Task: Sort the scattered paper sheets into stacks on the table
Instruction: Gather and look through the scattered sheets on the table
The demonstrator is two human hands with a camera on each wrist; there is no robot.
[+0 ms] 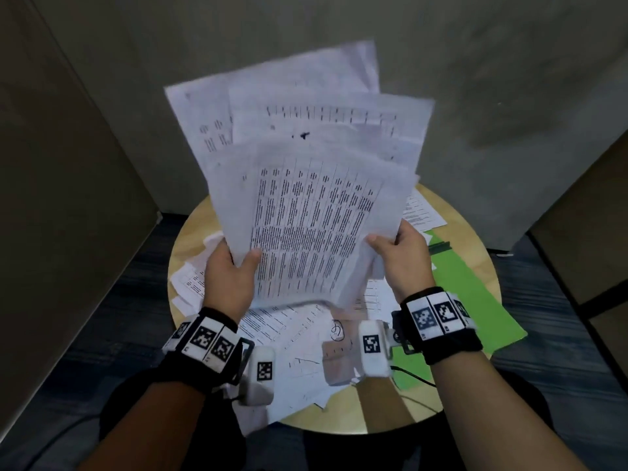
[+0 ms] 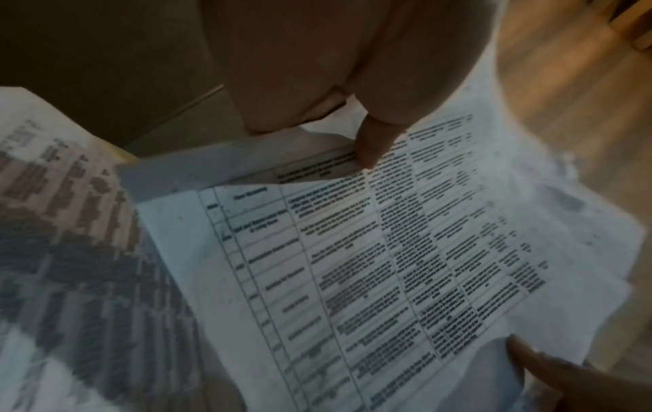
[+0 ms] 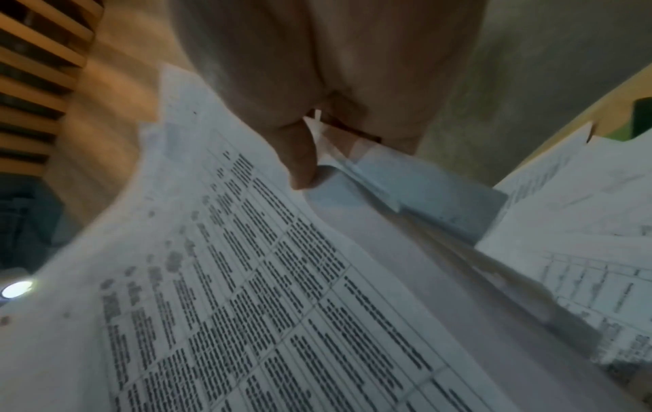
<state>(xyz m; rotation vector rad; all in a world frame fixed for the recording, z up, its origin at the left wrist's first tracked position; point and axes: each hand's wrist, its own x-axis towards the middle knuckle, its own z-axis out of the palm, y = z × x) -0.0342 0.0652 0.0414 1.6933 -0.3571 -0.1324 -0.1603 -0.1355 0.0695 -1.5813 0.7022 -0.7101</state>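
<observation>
- Sheaf of sheets [image 1: 306, 185]: frame centre, fanned, long axis running up and away from my grips.
- Left hand [image 1: 231, 277], right hand [image 1: 404, 263]: each pinches a lower corner.
- Table [image 1: 475, 239]: beneath, equally near both hands.

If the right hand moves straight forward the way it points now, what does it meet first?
Probably the held bundle of sheets, which the right hand already pinches; beyond that, the grey wall, though depth is unclear.

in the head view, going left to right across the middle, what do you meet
loose printed sheets on the table's left edge → left hand gripping the bundle → fanned bundle of printed sheets → right hand gripping its other side → green sheet → round wooden table's right rim
</observation>
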